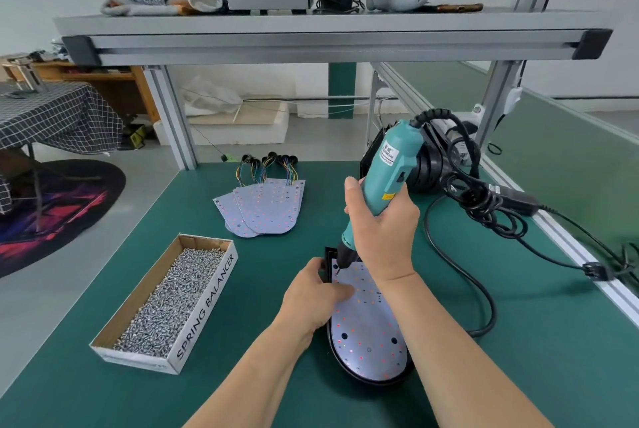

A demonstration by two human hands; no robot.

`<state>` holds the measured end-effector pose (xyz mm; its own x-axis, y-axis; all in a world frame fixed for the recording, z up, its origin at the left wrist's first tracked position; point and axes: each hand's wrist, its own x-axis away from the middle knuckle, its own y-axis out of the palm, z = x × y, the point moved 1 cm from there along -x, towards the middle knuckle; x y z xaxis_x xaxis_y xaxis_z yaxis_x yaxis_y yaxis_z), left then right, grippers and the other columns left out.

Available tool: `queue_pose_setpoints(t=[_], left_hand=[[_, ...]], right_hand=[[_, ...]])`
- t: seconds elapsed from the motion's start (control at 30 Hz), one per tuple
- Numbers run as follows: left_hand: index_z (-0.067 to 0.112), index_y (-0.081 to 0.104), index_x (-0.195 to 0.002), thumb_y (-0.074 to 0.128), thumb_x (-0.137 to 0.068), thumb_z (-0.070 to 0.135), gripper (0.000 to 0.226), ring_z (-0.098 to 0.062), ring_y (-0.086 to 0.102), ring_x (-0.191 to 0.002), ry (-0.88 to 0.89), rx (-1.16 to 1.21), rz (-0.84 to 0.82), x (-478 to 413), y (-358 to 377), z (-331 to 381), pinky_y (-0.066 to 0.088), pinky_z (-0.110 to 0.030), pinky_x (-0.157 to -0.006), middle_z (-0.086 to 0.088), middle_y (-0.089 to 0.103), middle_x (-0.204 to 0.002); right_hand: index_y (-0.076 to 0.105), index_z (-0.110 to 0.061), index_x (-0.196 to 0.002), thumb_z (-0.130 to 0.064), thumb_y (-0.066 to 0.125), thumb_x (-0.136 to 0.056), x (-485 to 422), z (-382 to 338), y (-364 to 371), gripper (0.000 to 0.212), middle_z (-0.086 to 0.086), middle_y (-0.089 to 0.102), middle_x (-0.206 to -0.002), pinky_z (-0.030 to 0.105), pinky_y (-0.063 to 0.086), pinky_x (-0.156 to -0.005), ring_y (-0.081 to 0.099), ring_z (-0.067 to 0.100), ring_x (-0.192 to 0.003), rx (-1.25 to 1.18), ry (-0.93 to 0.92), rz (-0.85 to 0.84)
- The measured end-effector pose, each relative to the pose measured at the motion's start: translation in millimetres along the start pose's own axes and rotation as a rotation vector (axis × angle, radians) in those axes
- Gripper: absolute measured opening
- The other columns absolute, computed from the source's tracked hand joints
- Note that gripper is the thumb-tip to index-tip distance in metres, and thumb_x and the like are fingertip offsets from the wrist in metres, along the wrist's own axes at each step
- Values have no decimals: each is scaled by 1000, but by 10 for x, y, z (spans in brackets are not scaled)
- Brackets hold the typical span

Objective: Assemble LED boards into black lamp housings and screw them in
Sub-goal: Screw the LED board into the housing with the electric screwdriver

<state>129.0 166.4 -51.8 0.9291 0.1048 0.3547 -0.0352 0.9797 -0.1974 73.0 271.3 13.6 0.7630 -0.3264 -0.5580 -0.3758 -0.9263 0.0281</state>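
Note:
A white LED board [366, 334] lies inside a black lamp housing [373, 380] on the green mat in front of me. My right hand [383, 230] grips a teal electric screwdriver [387, 171], held upright with its bit on the board's far left corner. My left hand [316, 292] holds the housing's left edge, its thumb pressing on the board. A cardboard box of screws [169, 299] stands to the left. A fanned stack of spare LED boards [266, 208] with coloured wires lies behind.
The screwdriver's black cable [484, 289] loops over the mat to the right. More black housings [428, 164] are stacked behind the screwdriver. An aluminium shelf [328, 36] spans overhead on frame posts [176, 126]. The bench's right edge has a metal rail [570, 247].

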Motion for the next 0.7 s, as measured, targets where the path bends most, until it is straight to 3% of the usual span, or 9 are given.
queue_pose_setpoints(t=[0.47,0.7], left_hand=[[29,67,-98,71,-54,27,44,-29,71,-96,11,14,16,-18,13,-14,55,-53,-91,-6,74,-98],[25,66,-101,74,-55,27,47,-28,71,-96,21,14,13,4,0,11,55,-53,-91,-4,74,-98]], right_hand=[[50,-9,-78,-45,65,-81,26,26,64,39,10,61,-60,45,50,-55,63,30,-56,-4,14,-20],[51,-13,-79,-45,66,-80,51,-19,93,35,11,62,-63,46,52,-60,61,30,-59,-10,62,-34]])
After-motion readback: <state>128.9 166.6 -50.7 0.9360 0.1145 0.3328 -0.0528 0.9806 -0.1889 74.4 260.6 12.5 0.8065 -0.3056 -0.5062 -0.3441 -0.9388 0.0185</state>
